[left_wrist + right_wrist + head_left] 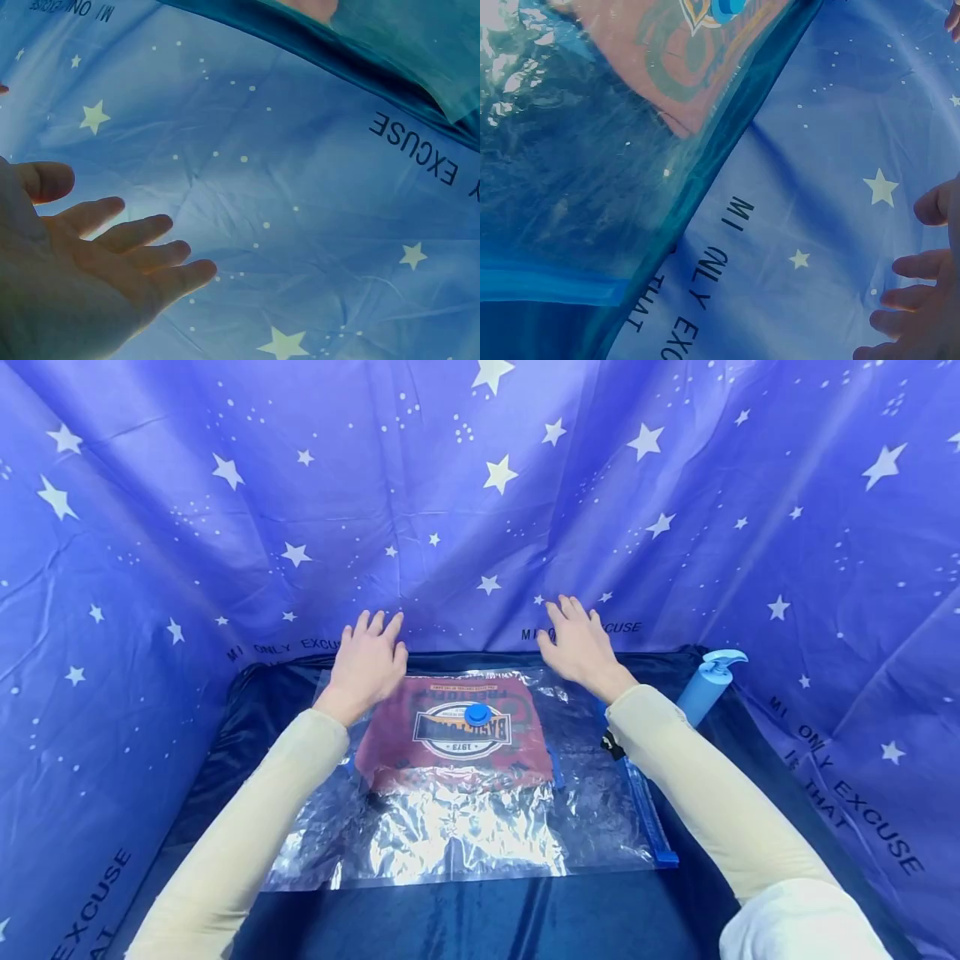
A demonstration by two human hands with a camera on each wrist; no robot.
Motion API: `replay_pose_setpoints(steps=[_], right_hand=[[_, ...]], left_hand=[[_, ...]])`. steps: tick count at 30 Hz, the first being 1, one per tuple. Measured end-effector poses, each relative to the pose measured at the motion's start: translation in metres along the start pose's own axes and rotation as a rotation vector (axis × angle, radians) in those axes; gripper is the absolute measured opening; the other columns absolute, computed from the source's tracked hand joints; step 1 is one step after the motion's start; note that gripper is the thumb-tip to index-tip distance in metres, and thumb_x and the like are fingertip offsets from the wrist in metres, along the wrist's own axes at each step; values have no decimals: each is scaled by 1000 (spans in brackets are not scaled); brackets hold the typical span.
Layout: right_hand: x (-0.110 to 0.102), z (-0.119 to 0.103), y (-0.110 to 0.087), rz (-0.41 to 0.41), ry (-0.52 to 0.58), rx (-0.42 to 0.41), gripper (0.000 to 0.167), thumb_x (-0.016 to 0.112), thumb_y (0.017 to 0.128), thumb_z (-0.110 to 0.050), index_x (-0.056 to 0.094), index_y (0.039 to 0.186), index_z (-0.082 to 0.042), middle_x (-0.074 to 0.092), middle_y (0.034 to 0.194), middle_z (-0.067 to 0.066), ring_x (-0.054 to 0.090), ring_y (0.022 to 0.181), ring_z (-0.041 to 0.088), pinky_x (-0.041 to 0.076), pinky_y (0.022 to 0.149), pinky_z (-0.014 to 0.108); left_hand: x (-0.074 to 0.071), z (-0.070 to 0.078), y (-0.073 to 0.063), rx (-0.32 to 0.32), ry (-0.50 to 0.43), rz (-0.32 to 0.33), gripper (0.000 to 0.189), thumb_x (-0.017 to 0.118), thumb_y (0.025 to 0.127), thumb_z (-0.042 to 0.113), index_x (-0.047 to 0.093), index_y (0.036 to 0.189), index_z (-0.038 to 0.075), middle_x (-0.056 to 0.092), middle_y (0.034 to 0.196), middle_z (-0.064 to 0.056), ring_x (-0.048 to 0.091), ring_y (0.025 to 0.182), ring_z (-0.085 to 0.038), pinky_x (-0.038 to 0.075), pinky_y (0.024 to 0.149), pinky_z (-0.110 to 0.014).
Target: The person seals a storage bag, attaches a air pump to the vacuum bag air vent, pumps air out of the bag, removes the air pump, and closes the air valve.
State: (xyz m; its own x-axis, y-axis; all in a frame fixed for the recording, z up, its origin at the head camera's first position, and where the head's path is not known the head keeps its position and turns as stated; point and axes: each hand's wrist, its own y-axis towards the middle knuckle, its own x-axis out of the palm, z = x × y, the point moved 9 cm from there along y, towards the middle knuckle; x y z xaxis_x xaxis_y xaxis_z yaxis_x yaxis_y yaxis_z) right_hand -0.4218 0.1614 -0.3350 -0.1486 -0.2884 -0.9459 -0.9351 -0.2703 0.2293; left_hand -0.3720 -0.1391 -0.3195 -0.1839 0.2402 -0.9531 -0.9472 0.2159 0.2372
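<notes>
A clear plastic vacuum storage bag (465, 835) lies flat on the dark blue surface, with a round blue valve (477, 715) on top. Inside it is a folded dark red garment (390, 743) with a printed badge, seen upside down in the head view. My left hand (369, 664) is raised over the bag's far left part, fingers spread and holding nothing. Over the far right part, my right hand (579, 643) is likewise spread and holds nothing. Both wrist views show the left palm (97, 270) and right fingers (915, 292) apart from any object.
A blue pump bottle (707, 685) stands at the right, beyond my right forearm. Along the bag's right edge runs a blue zip strip (651, 818), with a small black tag (612, 745) near it. Blue star-printed cloth (450, 510) walls the back and sides.
</notes>
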Motion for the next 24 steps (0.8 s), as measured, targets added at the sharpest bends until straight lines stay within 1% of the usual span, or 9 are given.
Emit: replay_pose_setpoints(steps=[4,7,10,12,17,22,24], right_hand=[[2,4,-5,6,19,10,66,37,109,-39,34,162,1,23,169,26,15,158,40,9,124,61],[2,8,-10,15,40,18,64,38,110,-37,35,161,1,25,168,26,17,158,39,9,124,61],[3,12,-17,16,68,32,62,39,110,-35,36,161,0,27,168,25,20,157,40,11,124,61],[4,15,-23,14,83,44,61,40,109,-33,37,161,0,29,167,25,23,155,42,15,123,63],[10,23,-41,-16,86,52,57,42,109,-28,42,157,2,36,162,28,32,149,48,27,117,66],[18,34,-62,-54,88,54,53,44,109,-25,47,153,4,43,156,30,39,143,50,36,111,66],[22,39,-71,-65,95,58,52,44,108,-25,48,152,4,46,153,30,43,140,49,40,107,66]], left_hand=[[-1,-9,-7,-13,-21,10,58,42,107,27,42,159,1,34,163,-30,26,152,-49,23,119,-66],[2,-18,-13,-26,-30,8,56,42,107,24,43,157,-1,35,161,-31,33,148,-51,30,117,-65],[6,-28,-19,-47,-50,1,56,41,107,23,45,155,-4,40,158,-32,40,143,-52,37,112,-65],[8,-35,-23,-69,-70,-3,56,41,106,23,45,154,-4,42,156,-32,44,140,-52,39,110,-64],[9,-52,-34,-110,-99,-1,55,44,104,22,49,151,-6,48,151,-33,49,135,-54,41,108,-65],[8,-71,-46,-149,-112,5,49,47,102,21,55,142,-7,56,139,-33,55,124,-55,45,99,-68],[9,-80,-53,-169,-120,-4,47,48,102,21,57,139,-7,58,134,-33,56,122,-56,46,96,-69]])
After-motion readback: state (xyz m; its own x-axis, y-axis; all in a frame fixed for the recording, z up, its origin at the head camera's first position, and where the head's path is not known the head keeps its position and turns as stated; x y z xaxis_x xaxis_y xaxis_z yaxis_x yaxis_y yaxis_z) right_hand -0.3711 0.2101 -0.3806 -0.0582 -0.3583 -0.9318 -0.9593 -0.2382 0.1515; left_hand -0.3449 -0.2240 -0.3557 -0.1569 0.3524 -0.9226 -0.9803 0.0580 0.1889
